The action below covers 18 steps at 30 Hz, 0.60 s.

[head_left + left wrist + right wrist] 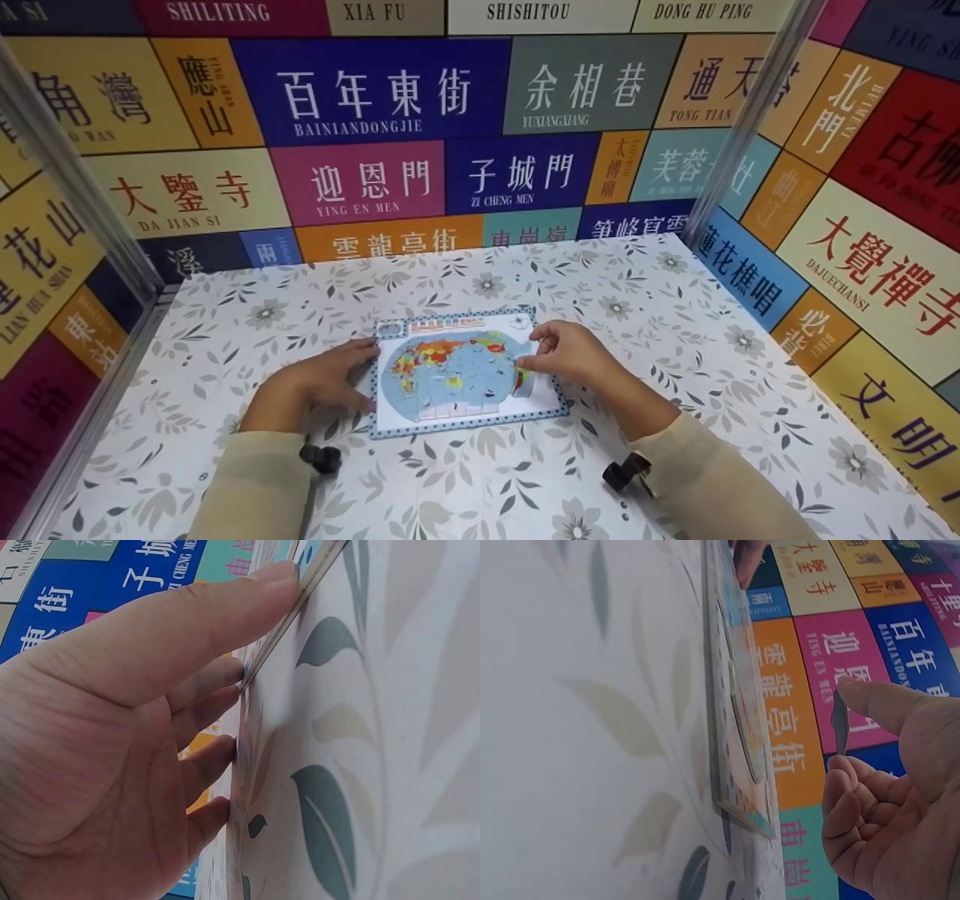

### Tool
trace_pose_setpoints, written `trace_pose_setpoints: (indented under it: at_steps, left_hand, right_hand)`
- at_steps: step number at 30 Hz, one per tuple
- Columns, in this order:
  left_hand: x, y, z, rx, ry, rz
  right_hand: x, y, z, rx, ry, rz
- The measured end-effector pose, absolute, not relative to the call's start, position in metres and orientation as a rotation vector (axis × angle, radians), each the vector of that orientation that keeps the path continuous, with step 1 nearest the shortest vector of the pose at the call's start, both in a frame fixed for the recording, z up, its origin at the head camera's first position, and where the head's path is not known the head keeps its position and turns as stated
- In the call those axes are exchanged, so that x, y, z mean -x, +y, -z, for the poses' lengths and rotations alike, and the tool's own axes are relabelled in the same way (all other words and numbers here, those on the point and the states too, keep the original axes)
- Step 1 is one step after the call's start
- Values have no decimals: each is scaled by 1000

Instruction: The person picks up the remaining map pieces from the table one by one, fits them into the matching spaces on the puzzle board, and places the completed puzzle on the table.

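A flat world-map jigsaw board [450, 426] with a dotted blue border lies on the table, most of its map filled with pieces. My left hand [319, 375] rests at the board's left side. In the left wrist view its thumb [255, 596] touches the board's edge, while the fingers extend fairly straight. Above the board's right part is my right hand [574, 349]. Between thumb and index finger it pinches a thin puzzle piece [841, 724], seen nearly edge-on in the right wrist view and lifted off the board. Fingers partly cover the map's right side.
The table [420, 487] wears a white cloth printed with grey leaves and flowers. Colourful panels [367, 90] with Chinese lettering wall it in at the back and both sides. Metal posts [739, 127] stand at the back corners. Each wrist carries a small black device [321, 459].
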State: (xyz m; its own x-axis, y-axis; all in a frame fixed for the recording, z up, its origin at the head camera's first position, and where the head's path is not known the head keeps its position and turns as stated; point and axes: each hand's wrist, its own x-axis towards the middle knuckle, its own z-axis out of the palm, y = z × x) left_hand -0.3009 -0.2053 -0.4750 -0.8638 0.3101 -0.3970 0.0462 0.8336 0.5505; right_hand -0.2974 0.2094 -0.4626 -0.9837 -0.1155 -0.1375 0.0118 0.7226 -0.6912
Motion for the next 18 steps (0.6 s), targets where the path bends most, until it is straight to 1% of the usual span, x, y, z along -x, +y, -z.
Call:
trace_pose_setpoints:
  at_steps: [6,13,18]
  left_hand:
    - [302,-206,475,-256,2528,-736]
    - [302,-207,476,-274,2528,-737]
    - [301,-206,475,-260,2533,-729]
  right_hand:
    - [285,203,465,205,2745,1051]
    - [280,195,472,195,2694,1009]
    - [279,195,478,236,2671,985]
